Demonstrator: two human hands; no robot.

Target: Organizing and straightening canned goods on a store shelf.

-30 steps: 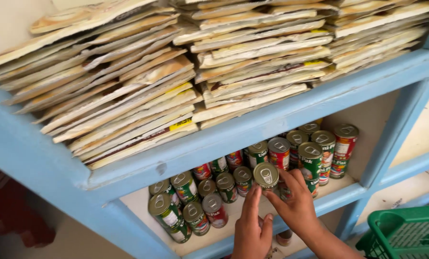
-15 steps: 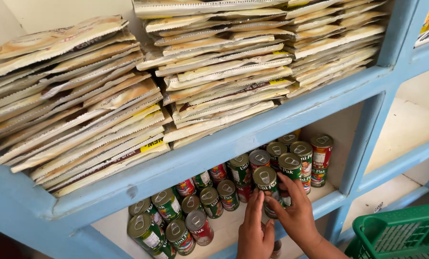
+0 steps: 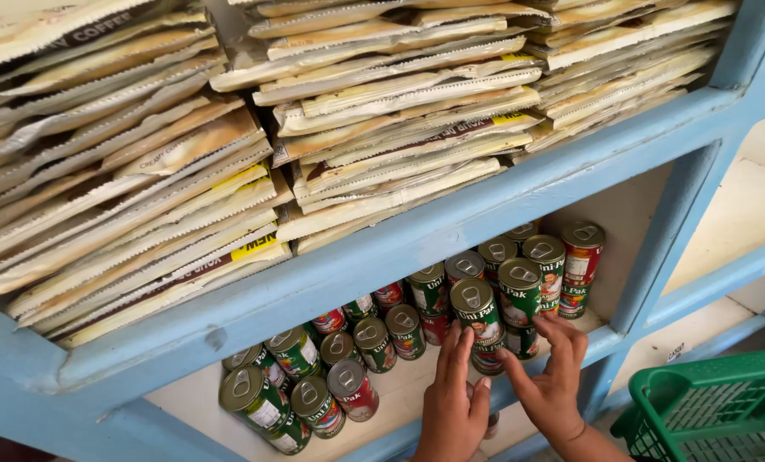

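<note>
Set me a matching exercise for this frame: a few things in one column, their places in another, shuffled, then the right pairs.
Things:
1. flat packets
2. green basket
3. red can
4. stacked can

Places:
A. lower right corner, outside the shelf
B. between the left hand and right hand
C. piled on the upper shelf
D. right end of the can row

Pairs: 1-C, 2-A, 3-D, 4-B

A green-labelled tin (image 3: 476,315) was stacked upright on a second tin (image 3: 487,358) at the lower shelf's (image 3: 382,402) front edge, silver pull-tab lid upward, among other tins.
</note>
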